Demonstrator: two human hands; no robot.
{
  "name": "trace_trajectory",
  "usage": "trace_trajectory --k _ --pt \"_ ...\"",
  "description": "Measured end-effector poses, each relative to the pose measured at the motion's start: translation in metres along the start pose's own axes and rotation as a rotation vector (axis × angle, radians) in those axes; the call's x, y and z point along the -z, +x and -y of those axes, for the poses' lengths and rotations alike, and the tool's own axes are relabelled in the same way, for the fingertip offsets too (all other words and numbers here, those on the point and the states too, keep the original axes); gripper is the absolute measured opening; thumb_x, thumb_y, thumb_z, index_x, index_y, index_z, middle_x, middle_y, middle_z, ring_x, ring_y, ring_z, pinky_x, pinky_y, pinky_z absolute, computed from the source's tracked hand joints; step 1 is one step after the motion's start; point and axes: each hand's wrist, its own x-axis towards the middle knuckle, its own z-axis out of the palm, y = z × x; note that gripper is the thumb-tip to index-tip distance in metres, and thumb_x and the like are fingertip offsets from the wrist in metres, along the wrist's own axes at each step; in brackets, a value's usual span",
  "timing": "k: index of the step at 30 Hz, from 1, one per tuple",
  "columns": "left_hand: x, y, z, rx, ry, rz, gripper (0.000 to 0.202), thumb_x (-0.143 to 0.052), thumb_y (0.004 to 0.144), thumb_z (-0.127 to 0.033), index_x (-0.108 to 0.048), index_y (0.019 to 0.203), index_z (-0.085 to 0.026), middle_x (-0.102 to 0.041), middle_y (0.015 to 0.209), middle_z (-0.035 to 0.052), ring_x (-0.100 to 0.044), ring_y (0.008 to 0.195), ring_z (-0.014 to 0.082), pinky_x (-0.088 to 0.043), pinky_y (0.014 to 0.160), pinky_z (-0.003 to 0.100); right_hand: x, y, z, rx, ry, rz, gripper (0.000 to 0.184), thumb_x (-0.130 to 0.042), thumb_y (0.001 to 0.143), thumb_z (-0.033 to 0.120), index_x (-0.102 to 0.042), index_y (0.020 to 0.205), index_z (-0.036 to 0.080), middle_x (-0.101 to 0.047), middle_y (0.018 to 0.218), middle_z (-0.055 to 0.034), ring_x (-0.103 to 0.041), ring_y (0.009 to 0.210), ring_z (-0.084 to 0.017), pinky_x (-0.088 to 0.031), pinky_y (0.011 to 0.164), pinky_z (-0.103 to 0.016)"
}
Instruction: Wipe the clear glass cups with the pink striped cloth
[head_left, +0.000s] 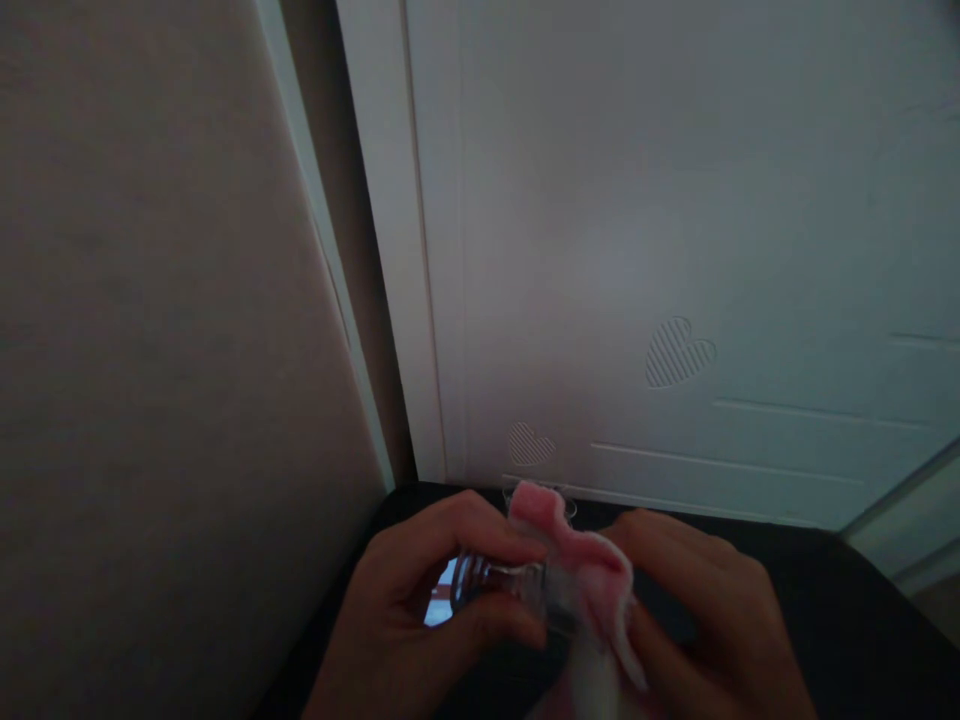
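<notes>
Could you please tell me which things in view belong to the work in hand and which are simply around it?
In use:
- clear glassy object, in the left hand
- pink cloth, in the right hand

Just around:
- another clear item, mostly hidden behind the cloth
- black surface
- white panel

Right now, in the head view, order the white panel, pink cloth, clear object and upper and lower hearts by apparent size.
1. White panel
2. Pink cloth
3. Upper heart
4. Lower heart
Clear object: partly hidden, so unsure.
</notes>
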Motion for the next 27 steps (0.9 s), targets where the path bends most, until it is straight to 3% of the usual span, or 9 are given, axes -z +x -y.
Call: trace_trajectory --k 5,11,19,27 --pt "-0.001 -0.003 -0.001 0.033 -0.031 -0.009 0.019 -0.085 0.060 -0.018 -0.071 0.070 -0.027 -0.068 0.068 -0.0058 -0.061 0.064 0.0136 -0.046 0.055 0.019 0.000 -0.003 -0.001 -0.010 0.007 0.017 0.011 -0.057 0.080 0.013 -0.061 0.071 0.019 -0.059 0.059 0.0033 -0.055 0.054 -0.010 -0.037 0.049 -0.021" --pt "-0.003 -0.001 -0.004 -0.024 -0.033 -0.032 0.023 -0.083 0.060 -0.011 -0.067 0.068 -0.026 -0.063 0.063 -0.0081 -0.057 0.059 0.0104 -0.045 0.054 0.016 0.000 -0.005 -0.005 -0.030 -0.019 0.041 0.010 -0.056 0.082 0.014 -0.060 0.075 0.019 -0.062 0.065 0.0025 -0.058 0.059 -0.012 -0.040 0.054 -0.022" --pt "-0.005 0.004 0.001 -0.196 0.164 0.051 0.020 -0.076 0.071 -0.014 -0.071 0.084 -0.028 -0.073 0.077 -0.0026 -0.067 0.068 0.0157 -0.051 0.060 0.021 0.005 -0.005 -0.010 -0.049 -0.030 0.031 0.011 -0.056 0.083 0.015 -0.059 0.074 0.020 -0.063 0.066 0.0023 -0.061 0.061 -0.013 -0.043 0.057 -0.023" --pt "-0.007 0.005 0.000 -0.290 0.220 0.081 0.030 -0.070 0.074 -0.007 -0.068 0.092 -0.031 -0.074 0.084 -0.0048 -0.070 0.076 0.0141 -0.053 0.066 0.020 0.006 -0.004 -0.011 -0.046 -0.056 0.041 0.012 -0.054 0.085 0.015 -0.058 0.075 0.020 -0.062 0.066 0.0018 -0.060 0.060 -0.013 -0.043 0.056 -0.023"
